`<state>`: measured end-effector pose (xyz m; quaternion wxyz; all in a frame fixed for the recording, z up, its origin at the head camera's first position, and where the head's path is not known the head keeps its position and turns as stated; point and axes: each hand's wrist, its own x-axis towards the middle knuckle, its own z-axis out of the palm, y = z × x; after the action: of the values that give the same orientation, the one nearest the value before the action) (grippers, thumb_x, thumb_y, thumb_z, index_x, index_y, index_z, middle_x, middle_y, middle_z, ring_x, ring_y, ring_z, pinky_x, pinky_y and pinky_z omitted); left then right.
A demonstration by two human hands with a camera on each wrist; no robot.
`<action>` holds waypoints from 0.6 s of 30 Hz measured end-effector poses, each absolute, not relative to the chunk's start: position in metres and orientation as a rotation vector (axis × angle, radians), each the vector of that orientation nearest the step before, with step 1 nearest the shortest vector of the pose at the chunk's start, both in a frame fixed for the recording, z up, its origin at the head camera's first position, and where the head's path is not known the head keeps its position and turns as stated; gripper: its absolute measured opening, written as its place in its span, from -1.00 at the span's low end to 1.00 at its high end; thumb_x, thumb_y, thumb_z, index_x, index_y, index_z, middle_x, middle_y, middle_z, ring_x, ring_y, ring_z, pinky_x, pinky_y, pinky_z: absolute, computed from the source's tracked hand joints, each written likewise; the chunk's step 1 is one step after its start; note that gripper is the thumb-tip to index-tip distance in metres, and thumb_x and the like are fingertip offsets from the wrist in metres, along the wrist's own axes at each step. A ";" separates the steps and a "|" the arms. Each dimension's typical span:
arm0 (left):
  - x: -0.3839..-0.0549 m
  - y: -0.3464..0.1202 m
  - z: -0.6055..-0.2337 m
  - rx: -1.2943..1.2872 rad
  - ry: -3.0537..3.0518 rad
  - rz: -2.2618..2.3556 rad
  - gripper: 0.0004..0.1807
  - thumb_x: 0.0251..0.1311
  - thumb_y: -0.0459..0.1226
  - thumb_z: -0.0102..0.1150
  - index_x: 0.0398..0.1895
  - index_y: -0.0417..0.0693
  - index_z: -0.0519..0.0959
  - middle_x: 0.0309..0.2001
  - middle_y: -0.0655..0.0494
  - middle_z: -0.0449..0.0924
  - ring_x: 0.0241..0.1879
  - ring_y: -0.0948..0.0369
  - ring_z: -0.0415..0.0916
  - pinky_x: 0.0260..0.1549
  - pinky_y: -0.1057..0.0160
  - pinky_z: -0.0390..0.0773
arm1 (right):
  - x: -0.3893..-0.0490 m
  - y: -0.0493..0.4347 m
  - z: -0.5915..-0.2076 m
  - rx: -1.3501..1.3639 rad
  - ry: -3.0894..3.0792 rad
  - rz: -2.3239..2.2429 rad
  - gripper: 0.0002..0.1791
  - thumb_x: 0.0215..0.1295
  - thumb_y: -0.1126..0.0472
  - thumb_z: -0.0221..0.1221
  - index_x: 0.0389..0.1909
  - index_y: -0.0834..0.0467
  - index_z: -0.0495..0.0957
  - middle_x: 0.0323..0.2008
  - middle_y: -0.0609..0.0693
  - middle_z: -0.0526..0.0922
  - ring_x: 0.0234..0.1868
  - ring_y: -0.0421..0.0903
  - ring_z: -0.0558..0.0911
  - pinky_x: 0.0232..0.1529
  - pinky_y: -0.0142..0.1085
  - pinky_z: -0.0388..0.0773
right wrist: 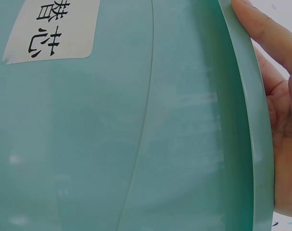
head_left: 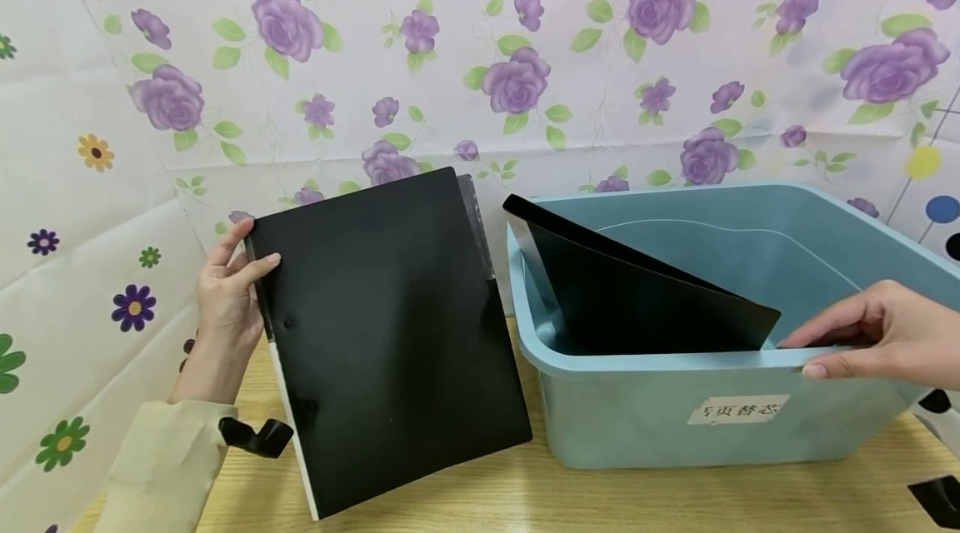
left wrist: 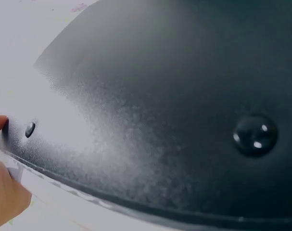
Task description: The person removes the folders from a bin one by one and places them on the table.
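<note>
Presently | left hand (head_left: 228, 291) pinches folder (head_left: 390, 333) edge | slim gap beside bin (head_left: 622, 420)

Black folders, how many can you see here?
2: one black folder held in the left hand, another folder tilted inside the blue bin; its wall could hide more.

Blk folder (head_left: 390, 333) was upright but tilted, just L of bin, w/ white strip along lower L edge & clear sheet peeking out behind upper R. Blue-green plastic bin (head_left: 622, 420) stood on worktop (head_left: 637, 508); 2nd blk folder (head_left: 637, 291) slanted inside, one corner above rim.
</note>
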<state>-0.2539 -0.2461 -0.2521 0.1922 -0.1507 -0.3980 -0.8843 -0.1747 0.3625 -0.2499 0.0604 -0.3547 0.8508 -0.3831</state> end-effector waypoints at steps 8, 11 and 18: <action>-0.252 -0.248 -0.259 -0.546 -1.242 -2.537 -0.41 0.04 -0.76 -0.12 0.06 -0.09 0.50 -0.21 -0.07 0.55 -0.18 0.13 0.57 -0.29 0.29 0.58 | -0.175 0.362 -0.250 -1.077 2.575 -1.162 -0.56 0.06 0.57 0.14 -0.12 0.06 0.62 -0.33 -0.11 0.70 -0.38 -0.18 0.68 -0.49 -0.35 0.58; -0.252 -0.248 -0.263 -0.583 -1.273 -2.573 -0.37 0.06 -0.76 -0.14 0.13 -0.06 0.45 -0.11 -0.05 0.50 -0.11 0.14 0.55 -0.23 0.29 0.57 | -0.174 0.362 -0.250 -1.076 2.581 -1.157 -0.57 0.06 0.57 0.14 -0.13 0.06 0.63 -0.33 -0.12 0.70 -0.37 -0.19 0.68 -0.49 -0.36 0.57; -0.254 -0.248 -0.270 -0.636 -1.397 -2.585 -0.27 0.09 -0.75 -0.18 0.30 -0.02 0.26 0.07 0.01 0.35 0.01 0.18 0.47 -0.13 0.29 0.53 | -0.175 0.362 -0.250 -1.094 2.571 -1.166 -0.56 0.05 0.58 0.14 -0.12 0.07 0.62 -0.33 -0.10 0.71 -0.37 -0.18 0.68 -0.48 -0.37 0.57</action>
<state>-0.2541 -0.2479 -0.2697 0.0674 -0.2110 -0.4637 -0.8579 -0.1745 0.3618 -0.2499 0.0569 -0.3607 0.8478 -0.3845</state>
